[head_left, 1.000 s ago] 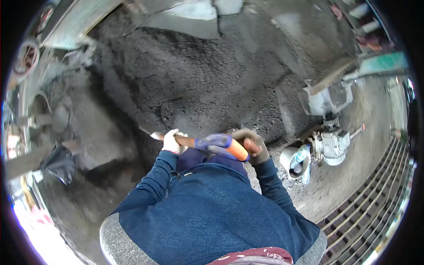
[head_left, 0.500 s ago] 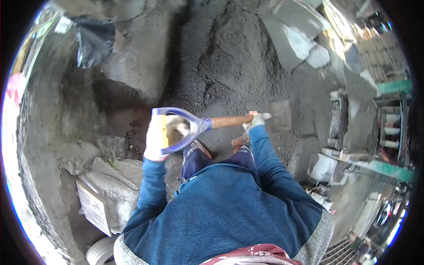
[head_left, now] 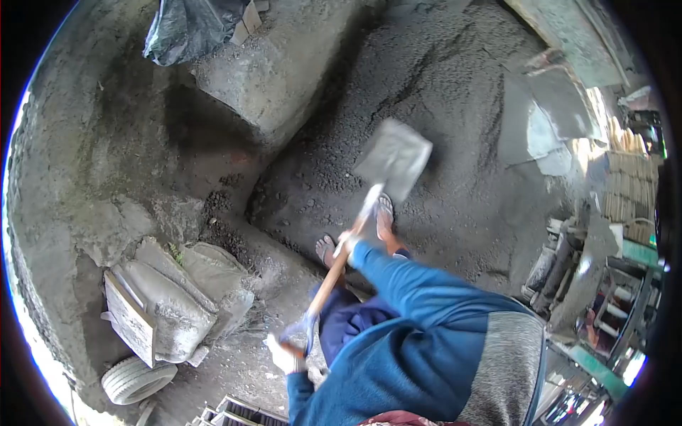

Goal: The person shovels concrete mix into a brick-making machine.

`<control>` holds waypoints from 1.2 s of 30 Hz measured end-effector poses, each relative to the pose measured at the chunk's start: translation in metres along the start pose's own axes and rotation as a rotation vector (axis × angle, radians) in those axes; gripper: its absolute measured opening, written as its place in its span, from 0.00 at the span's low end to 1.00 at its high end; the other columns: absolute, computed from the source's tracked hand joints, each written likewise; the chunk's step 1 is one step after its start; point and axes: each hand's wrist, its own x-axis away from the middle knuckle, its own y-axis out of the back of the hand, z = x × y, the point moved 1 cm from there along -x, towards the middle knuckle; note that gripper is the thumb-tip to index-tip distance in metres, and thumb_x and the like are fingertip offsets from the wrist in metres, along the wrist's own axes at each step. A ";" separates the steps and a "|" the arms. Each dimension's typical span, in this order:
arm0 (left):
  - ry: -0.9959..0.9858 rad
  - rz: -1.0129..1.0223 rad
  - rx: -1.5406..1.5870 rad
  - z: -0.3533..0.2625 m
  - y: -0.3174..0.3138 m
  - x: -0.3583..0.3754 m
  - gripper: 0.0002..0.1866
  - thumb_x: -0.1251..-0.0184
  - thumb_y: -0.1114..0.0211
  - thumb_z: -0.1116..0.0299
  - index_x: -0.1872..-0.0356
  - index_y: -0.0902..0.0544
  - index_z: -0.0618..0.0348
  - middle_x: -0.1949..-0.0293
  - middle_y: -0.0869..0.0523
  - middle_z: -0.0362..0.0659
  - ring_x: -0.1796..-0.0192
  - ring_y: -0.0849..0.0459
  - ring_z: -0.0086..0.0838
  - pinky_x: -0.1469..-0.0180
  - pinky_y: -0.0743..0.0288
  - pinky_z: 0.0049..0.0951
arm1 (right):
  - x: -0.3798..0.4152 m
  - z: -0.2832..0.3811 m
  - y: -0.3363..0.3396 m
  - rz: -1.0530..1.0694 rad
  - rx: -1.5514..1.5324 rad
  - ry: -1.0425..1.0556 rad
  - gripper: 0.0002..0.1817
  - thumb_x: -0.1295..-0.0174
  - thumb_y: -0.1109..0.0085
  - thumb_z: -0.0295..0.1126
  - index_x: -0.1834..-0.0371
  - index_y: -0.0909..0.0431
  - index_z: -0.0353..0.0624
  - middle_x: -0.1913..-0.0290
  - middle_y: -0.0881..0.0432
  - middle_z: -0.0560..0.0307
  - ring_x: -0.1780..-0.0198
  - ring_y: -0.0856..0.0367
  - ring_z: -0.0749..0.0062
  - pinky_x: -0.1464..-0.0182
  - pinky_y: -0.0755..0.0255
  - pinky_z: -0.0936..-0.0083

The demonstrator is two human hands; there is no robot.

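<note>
A shovel slants across my front, its wooden shaft running from lower left to upper right. Its flat grey blade, slightly blurred, overlaps the dark gravelly material ahead of my feet. My left hand, in a pale glove, is closed on the blue D-shaped handle near my left hip. Farther up, my right hand, also gloved, wraps the shaft below the metal socket. The heap of dark, damp sand or gravel spreads beyond the blade. My sandalled feet stand on the same dark ground.
A concrete ledge with black plastic sheeting rises at upper left. Stacked sacks, a board and a tire lie at lower left. A metal machine frame stands on the right, near flat slabs.
My body and view have turned. The shovel has swung from nearly level to a slant, its blade now farther forward and its handle lower by my left hip. Both hands keep their hold.
</note>
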 end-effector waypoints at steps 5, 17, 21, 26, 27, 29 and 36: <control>0.909 -0.589 0.126 -0.061 0.154 0.071 0.32 0.34 0.37 0.37 0.46 0.14 0.57 0.62 0.16 0.45 0.62 0.22 0.38 0.56 0.26 0.41 | 0.057 -0.194 -0.119 0.381 0.026 -0.639 0.06 0.35 0.41 0.29 0.67 0.29 0.41 0.79 0.24 0.48 0.81 0.21 0.50 0.77 0.21 0.52; 0.522 0.016 0.511 -0.174 -0.263 -0.131 0.19 0.33 0.34 0.54 0.75 0.24 0.57 0.77 0.22 0.41 0.79 0.22 0.28 0.78 0.28 0.34 | -0.275 0.144 -0.023 0.073 -0.341 -0.090 0.08 0.30 0.47 0.34 0.53 0.28 0.46 0.68 0.25 0.56 0.71 0.24 0.59 0.67 0.23 0.51; 0.528 -0.079 0.505 -0.152 -0.245 -0.094 0.23 0.27 0.40 0.51 0.78 0.30 0.53 0.82 0.30 0.36 0.85 0.30 0.24 0.84 0.37 0.29 | -0.259 0.104 0.000 0.112 -0.403 -0.211 0.05 0.33 0.42 0.32 0.61 0.28 0.50 0.74 0.28 0.60 0.75 0.27 0.63 0.71 0.25 0.56; 0.591 -0.006 0.471 -0.184 -0.227 -0.062 0.24 0.26 0.42 0.49 0.80 0.33 0.49 0.83 0.33 0.35 0.85 0.35 0.24 0.84 0.39 0.30 | -0.182 0.124 0.056 0.015 -0.537 -0.150 0.08 0.36 0.39 0.30 0.59 0.29 0.51 0.70 0.26 0.60 0.73 0.25 0.62 0.69 0.24 0.55; 0.574 0.026 0.464 -0.184 -0.222 -0.058 0.24 0.26 0.42 0.48 0.81 0.33 0.49 0.83 0.33 0.34 0.85 0.35 0.24 0.84 0.39 0.30 | -0.156 0.135 0.072 -0.012 -0.575 -0.127 0.08 0.36 0.39 0.28 0.58 0.29 0.51 0.69 0.26 0.60 0.72 0.24 0.62 0.68 0.23 0.55; 0.406 0.145 0.420 -0.159 -0.228 -0.066 0.25 0.23 0.45 0.49 0.82 0.32 0.49 0.85 0.33 0.35 0.87 0.34 0.24 0.84 0.42 0.32 | -0.124 0.154 0.116 -0.022 -0.695 -0.086 0.12 0.36 0.39 0.26 0.53 0.28 0.50 0.65 0.24 0.57 0.71 0.23 0.61 0.67 0.21 0.55; 0.542 0.920 0.471 -0.307 -0.308 0.004 0.33 0.25 0.52 0.35 0.84 0.32 0.49 0.90 0.31 0.40 0.89 0.32 0.33 0.84 0.33 0.37 | 0.027 0.259 0.315 -0.410 -0.903 0.281 0.12 0.35 0.38 0.27 0.52 0.29 0.47 0.61 0.23 0.53 0.70 0.22 0.56 0.68 0.20 0.49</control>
